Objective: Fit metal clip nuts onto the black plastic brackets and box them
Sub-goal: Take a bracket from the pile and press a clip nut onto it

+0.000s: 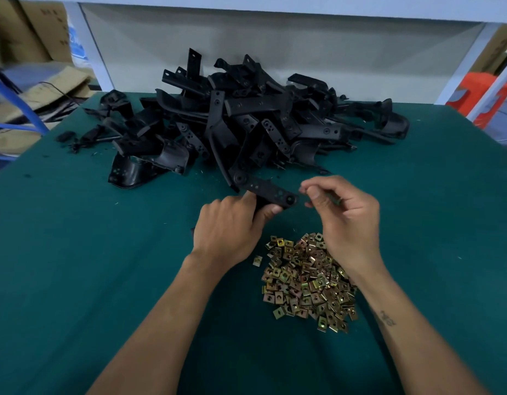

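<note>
I read this as the fitting step, with nothing boxed yet. My left hand point(228, 226) grips one black plastic bracket point(263, 189) just above centre frame, thumb and fingers curled round its near edge, so its flat perforated tab points right. My right hand point(343, 212) sits just beside that tab's end, fingers point(313, 192) pinched together. I judge they hold a clip nut, but the view is too blurred there for me to see the nut itself.

The next move calls for lining the nut's open side up with the tab's edge, sliding it on until its hole sits over the tab's hole, and the left hand bracing the bracket against the push.

Supplies lie loose on the green surface point(104, 252): the pile of brackets point(246, 121) across the upper middle of the frame, and the heap of brass-coloured clip nuts point(306, 280) at lower centre, partly under my right wrist.

As for containers, I see no box on the surface. Cardboard cartons point(27, 27) stand at the upper left, off the surface, and I cannot tell what is in them.
</note>
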A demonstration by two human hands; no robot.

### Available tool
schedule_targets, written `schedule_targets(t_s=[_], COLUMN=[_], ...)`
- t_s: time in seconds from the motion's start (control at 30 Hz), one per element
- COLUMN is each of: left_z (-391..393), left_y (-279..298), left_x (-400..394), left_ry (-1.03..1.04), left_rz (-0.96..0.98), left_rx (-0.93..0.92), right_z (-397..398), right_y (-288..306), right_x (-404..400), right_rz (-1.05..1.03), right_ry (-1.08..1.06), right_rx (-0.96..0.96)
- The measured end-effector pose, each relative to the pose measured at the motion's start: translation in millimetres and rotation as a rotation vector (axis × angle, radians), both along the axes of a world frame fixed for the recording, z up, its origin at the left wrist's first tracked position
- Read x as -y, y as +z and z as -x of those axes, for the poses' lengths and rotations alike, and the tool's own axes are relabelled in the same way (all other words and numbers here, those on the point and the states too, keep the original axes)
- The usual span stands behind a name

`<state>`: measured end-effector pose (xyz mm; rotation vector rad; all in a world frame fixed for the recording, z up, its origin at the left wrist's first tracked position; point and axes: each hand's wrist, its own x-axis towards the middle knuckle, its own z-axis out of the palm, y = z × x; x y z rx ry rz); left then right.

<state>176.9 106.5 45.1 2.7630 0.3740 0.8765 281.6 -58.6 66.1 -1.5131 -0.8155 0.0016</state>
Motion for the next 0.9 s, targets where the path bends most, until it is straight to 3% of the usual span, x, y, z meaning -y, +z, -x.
schedule_targets(t_s=[0.2, 0.9], left_z=[-3, -4], left_y=[-4, -4], left_x=[10, 16], left_ry=[0.011, 0.059], left_rz=[-0.023, -0.046], left_rx=[-0.039, -0.075], right_z=[2, -3], right_y=[3, -1], right_x=[-2, 1], right_rz=[-0.076, 0.012], right_ry=[-0.004, 0.047], right_rx=[-0.17, -0.173])
